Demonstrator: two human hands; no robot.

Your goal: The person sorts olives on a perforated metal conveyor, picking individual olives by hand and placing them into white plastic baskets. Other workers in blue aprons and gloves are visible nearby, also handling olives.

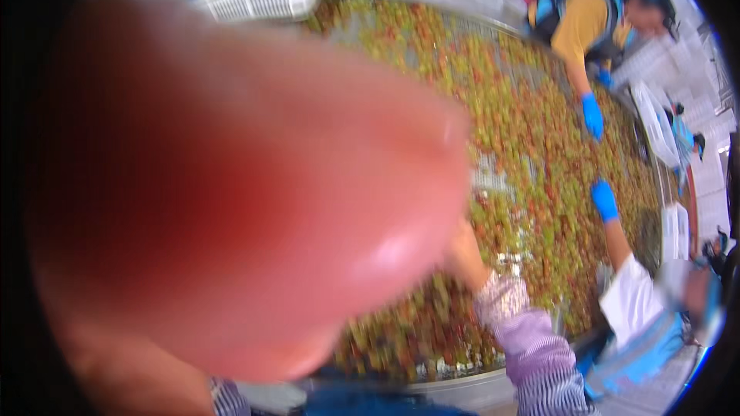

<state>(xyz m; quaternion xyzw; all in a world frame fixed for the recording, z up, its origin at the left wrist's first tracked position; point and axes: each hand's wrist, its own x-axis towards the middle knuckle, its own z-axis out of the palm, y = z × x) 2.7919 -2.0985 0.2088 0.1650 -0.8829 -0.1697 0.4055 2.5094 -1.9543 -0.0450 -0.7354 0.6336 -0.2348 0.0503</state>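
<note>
My left hand [277,196] is very close to the lens, blurred, and fills most of the left half of the view; its fingers cannot be made out well enough to tell what they hold. Below and to the right, my right hand [467,257] reaches over a wide layer of small green and reddish fruit [537,185] on a metal sorting surface. Its fingers are hidden behind my left hand. A purple sleeve with a striped lower part [532,335] covers the right arm. Grey perforated patches of the surface show between the fruit.
A white plastic crate [260,3] stands at the top left. Across the surface, a person in a yellow top [581,20] reaches in with a blue glove. Another gloved person in a white sleeve [633,300] reaches in at the right. White trays [656,124] line the far edge.
</note>
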